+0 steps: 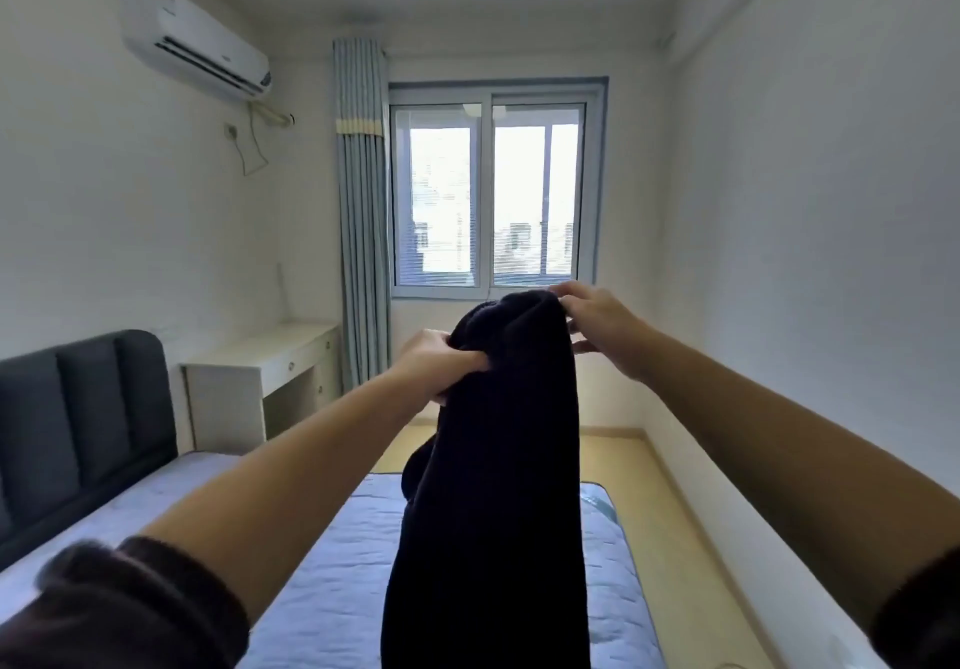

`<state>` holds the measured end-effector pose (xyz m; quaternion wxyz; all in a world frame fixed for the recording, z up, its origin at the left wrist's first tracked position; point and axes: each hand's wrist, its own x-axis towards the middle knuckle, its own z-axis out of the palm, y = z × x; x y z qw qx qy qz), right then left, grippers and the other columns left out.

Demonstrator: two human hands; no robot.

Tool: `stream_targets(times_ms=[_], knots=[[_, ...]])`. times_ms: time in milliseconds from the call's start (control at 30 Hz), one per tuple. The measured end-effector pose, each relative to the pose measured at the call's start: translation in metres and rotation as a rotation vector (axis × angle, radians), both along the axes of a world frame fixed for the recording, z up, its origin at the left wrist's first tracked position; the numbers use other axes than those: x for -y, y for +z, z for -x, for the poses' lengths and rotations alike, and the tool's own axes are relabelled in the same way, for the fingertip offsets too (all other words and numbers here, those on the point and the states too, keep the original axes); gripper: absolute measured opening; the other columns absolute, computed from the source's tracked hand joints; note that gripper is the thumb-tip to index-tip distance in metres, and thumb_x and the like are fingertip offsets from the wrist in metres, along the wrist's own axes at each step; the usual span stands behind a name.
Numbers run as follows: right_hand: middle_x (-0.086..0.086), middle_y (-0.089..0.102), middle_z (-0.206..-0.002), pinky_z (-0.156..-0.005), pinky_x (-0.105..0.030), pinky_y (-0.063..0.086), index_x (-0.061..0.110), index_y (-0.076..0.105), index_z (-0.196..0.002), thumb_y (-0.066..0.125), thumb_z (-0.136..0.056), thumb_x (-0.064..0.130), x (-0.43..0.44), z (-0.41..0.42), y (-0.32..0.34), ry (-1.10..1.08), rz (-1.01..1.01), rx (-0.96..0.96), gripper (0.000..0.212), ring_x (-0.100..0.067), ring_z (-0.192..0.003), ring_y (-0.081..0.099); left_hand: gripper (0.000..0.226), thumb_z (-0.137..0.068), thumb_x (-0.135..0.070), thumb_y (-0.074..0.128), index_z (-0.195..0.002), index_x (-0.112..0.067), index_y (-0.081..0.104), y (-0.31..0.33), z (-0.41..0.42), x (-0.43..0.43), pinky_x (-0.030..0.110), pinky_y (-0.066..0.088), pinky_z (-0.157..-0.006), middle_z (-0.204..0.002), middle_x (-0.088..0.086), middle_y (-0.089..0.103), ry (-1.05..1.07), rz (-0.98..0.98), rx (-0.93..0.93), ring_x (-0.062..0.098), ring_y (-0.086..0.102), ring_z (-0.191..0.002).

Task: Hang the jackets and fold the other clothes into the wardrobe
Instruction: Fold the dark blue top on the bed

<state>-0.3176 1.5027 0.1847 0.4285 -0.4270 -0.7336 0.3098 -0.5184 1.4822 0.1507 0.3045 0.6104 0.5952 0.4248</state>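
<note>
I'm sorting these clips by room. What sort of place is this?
Most likely a bedroom: a blue mattress against a dark padded headboard, a white desk beside it, and a curtained window.

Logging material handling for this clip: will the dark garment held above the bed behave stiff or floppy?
Probably floppy: the dark garment hangs limp below where the left hand grips and the right hand pinches it. Its knit looks thick, so likely weighty for cloth.
</note>
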Motion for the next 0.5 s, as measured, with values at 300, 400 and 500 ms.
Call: stream_targets(times_ms=[300, 400, 500], knots=[[-0.003, 0.059, -0.118, -0.09, -0.036, 0.054, 0.017, 0.041, -0.132, 0.077, -0.067, 0.022, 0.005, 0.048, -0.069, 0.058, 0.043, 0.144, 0.075, -0.016, -0.106, 0.06, 0.027, -0.081, -0.014, 0.074, -0.102, -0.008, 0.058, 0.013, -0.021, -0.007, 0.034, 0.06, -0.067, -0.093, 0.015, 0.068, -0.064, 0.03, 0.558, 0.026, 0.069, -0.078], [-0.007, 0.067, -0.1, -0.085, -0.043, 0.054, 0.015, 0.058, -0.116, 0.062, -0.075, 0.007, -0.001, 0.049, -0.065, -0.229, -0.056, 0.031, 0.042, -0.024, -0.092, 0.064, 0.021, -0.084, -0.019, 0.071, -0.099, -0.01, 0.06, 0.027, -0.008, -0.005, 0.03, 0.059, -0.062, -0.078, 0.013, 0.071, -0.106, -0.008, 0.383, 0.018, 0.068, -0.062], [-0.006, 0.065, -0.072, -0.066, -0.033, 0.05, 0.014, 0.063, -0.08, 0.054, -0.081, 0.006, 0.002, 0.035, -0.047, -0.281, 0.013, -0.099, 0.012, -0.023, -0.07, 0.061, 0.015, -0.086, -0.023, 0.064, -0.093, -0.01, 0.066, 0.042, 0.035, -0.011, 0.024, 0.047, -0.049, -0.065, 0.005, 0.066, 0.13, -0.228, -0.015, 0.016, 0.058, -0.052]])
